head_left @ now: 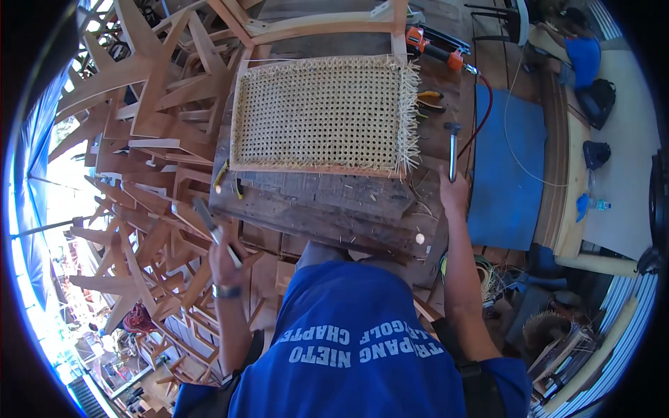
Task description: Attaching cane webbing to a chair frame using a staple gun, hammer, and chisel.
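Observation:
My left hand (226, 254) grips a slim flat tool (208, 216) with a grey upper end, held off the left edge of the wooden workbench (313, 202). My right hand (453, 188) is closed on a hammer (453, 153) with a silvery handle and dark head, held upright at the bench's right. Between and above my hands lies a chair frame (317, 28) with a woven cane panel (313, 115), frayed along its edges, most raggedly on the right. Yellow-handled pliers (223, 177) lie at the panel's lower left; another pair (431, 97) is by its upper right.
Stacked wooden chair frames (146, 90) crowd the left. An orange pneumatic tool (435, 49) with a red hose (488, 111) is at the bench's top right. A blue mat (505, 195) lies to the right, and another person (582, 59) works at the upper right.

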The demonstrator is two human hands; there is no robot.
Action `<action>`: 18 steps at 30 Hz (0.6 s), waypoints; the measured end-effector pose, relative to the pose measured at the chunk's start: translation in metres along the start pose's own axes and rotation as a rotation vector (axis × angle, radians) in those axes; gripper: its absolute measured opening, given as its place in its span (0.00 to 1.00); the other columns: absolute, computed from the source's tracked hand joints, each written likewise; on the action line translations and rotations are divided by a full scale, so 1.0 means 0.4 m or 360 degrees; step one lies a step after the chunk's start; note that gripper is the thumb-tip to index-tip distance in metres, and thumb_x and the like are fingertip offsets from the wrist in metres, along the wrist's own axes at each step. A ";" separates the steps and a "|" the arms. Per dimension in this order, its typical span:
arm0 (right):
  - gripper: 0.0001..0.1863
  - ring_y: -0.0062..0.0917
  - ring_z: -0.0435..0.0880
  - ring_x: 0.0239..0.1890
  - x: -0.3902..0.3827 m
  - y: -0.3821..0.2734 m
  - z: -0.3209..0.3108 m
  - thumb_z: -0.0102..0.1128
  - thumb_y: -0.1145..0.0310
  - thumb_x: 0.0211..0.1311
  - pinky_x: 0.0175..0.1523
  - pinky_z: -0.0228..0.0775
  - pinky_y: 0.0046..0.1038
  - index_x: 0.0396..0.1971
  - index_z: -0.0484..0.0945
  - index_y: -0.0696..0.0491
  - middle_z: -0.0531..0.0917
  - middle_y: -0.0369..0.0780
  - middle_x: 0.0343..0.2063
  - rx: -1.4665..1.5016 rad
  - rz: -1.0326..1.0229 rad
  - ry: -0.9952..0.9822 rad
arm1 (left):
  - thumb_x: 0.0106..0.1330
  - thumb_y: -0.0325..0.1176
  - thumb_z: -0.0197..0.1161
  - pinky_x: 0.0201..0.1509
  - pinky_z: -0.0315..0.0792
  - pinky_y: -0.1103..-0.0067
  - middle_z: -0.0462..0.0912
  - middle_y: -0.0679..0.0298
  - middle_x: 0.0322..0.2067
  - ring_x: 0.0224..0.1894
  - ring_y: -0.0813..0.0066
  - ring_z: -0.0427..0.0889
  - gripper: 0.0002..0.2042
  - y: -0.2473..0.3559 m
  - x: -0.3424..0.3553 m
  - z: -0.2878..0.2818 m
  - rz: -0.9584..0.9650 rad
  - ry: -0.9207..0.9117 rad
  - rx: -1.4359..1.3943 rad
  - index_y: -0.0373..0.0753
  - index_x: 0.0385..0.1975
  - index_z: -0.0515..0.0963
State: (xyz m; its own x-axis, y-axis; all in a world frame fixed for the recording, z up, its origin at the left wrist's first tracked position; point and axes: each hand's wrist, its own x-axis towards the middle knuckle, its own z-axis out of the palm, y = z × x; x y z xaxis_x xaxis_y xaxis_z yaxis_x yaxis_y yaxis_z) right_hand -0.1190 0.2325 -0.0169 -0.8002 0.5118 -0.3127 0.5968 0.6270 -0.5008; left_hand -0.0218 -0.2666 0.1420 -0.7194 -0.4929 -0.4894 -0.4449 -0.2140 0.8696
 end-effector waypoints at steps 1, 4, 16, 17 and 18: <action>0.21 0.36 0.85 0.34 -0.012 -0.006 -0.021 0.61 0.49 0.69 0.35 0.74 0.36 0.38 0.76 0.55 0.83 0.47 0.34 0.0467 0.0188 -0.0171 | 0.73 0.47 0.61 0.16 0.61 0.83 0.75 0.72 0.17 0.15 0.83 0.71 0.14 0.029 0.063 -0.002 0.0056 0.0032 0.0039 0.42 0.33 0.76; 0.19 0.24 0.82 0.28 -0.023 -0.056 -0.010 0.63 0.50 0.69 0.29 0.70 0.28 0.40 0.78 0.53 0.82 0.38 0.33 0.1348 0.0329 -0.0273 | 0.71 0.50 0.63 0.33 0.72 0.82 0.83 0.64 0.36 0.34 0.77 0.81 0.19 0.090 0.330 0.020 0.0247 -0.0022 0.0016 0.38 0.44 0.78; 0.34 0.29 0.71 0.65 -0.028 -0.287 0.075 0.59 0.47 0.71 0.70 0.59 0.34 0.66 0.69 0.55 0.75 0.41 0.61 0.1498 0.0403 -0.0236 | 0.68 0.53 0.65 0.39 0.80 0.72 0.84 0.62 0.38 0.35 0.72 0.84 0.22 0.066 0.916 0.222 -0.0291 -0.0510 -0.0263 0.38 0.44 0.78; 0.34 0.29 0.71 0.65 -0.039 -0.282 0.072 0.59 0.47 0.71 0.70 0.59 0.34 0.66 0.69 0.55 0.75 0.41 0.61 0.1486 0.0430 -0.0226 | 0.68 0.53 0.65 0.39 0.80 0.72 0.84 0.62 0.38 0.35 0.72 0.84 0.22 0.076 0.882 0.262 -0.0318 -0.0517 -0.0252 0.38 0.44 0.78; 0.32 0.29 0.75 0.61 -0.042 -0.268 0.065 0.58 0.49 0.72 0.67 0.65 0.34 0.65 0.70 0.56 0.76 0.41 0.60 0.1702 0.0406 -0.0325 | 0.68 0.52 0.66 0.40 0.81 0.71 0.84 0.62 0.38 0.35 0.72 0.84 0.21 0.092 0.848 0.299 -0.0390 -0.0545 -0.0295 0.37 0.44 0.78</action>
State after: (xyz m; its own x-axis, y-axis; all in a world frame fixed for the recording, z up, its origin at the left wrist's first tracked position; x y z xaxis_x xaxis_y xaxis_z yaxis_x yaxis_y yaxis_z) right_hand -0.1709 0.1413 0.0212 -0.7152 0.3857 -0.5829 0.4645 -0.3608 -0.8087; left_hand -0.3462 -0.3407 0.0000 -0.7537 -0.1087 -0.6482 -0.5432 -0.4522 0.7075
